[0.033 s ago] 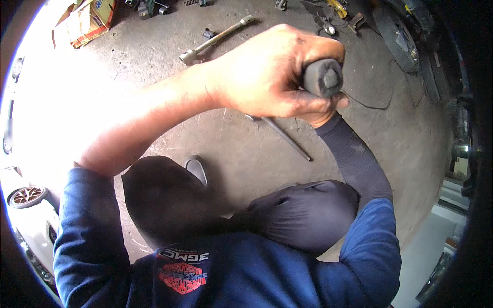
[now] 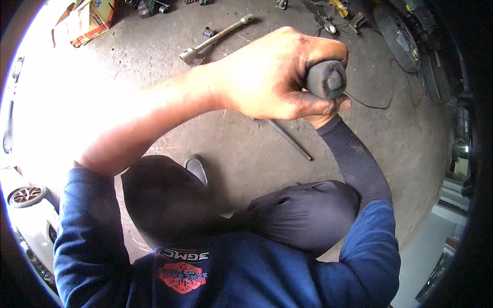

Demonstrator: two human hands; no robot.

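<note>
Clearly | shirt (image 2: 257,272): white-red lettering (image 2: 183,274) | hands (image 2: 277,77): left grips cylinder (image 2: 325,79) | carton (image 2: 96,21): print, perhaps

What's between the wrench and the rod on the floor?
In the head view, the left hand, shut around a dark grip, comes between the wrench and the rod, raised above the floor.

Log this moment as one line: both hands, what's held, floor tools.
Left hand: wrapped around dark grey cylinder | Right hand: mostly hidden, grip unclear | Floor: metal wrench, dark rod
</note>
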